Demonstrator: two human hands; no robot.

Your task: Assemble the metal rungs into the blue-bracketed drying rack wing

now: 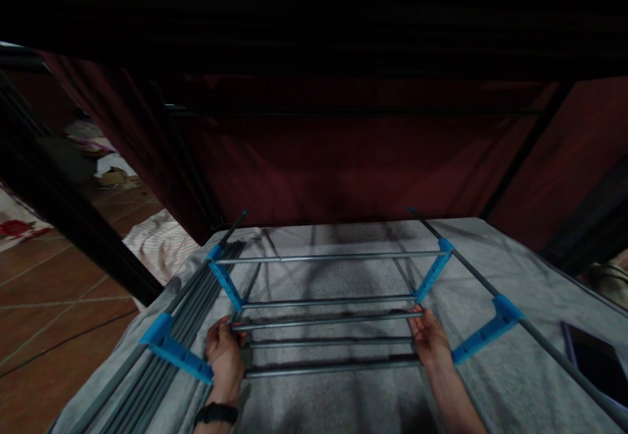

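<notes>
Left hand [226, 351] at 7 o'clock and right hand [432, 338] at 5 o'clock pinch the slim grey metal rod [324, 321] at 6 o'clock by its ends, grip best held level so neither end tips.

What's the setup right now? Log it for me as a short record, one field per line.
Left hand: holds left end of slim grey round rod
Right hand: pinches same rod's right end
Frame: four blue plastic brackets on two long grey side rails
Left side: bundle of parallel grey rods
Left wrist: black band
Surface: rumpled grey cloth
Right edge: dark rectangular flat device
Backdrop: dark red hanging fabric
</notes>
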